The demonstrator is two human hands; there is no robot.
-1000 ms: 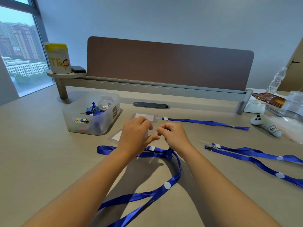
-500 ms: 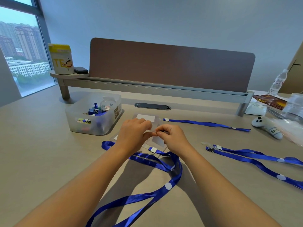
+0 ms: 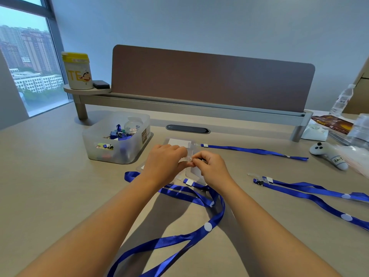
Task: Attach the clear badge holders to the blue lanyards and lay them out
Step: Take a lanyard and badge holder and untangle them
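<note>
My left hand (image 3: 162, 163) and my right hand (image 3: 211, 166) meet at mid-table, both pinching the clear strap at the top of a clear badge holder (image 3: 192, 174) that hangs upright below my fingers. A blue lanyard (image 3: 209, 222) loops on the table under my wrists and trails toward me. Another clear badge holder (image 3: 177, 142) lies flat behind my hands, joined to a straight blue lanyard (image 3: 253, 150). A third blue lanyard (image 3: 311, 192) with a clear clip lies at the right.
A frosted plastic box (image 3: 119, 136) of clips and small items stands left of my hands. A white plush toy (image 3: 329, 154), bottles and packets crowd the right edge. A brown divider panel (image 3: 211, 78) on a raised shelf closes the back, with a yellow-lidded tub (image 3: 76, 70).
The badge holder has been lifted from flat to hanging upright under my fingers. My hands have drawn closer together, and the lanyard loop has shifted slightly on the table.
</note>
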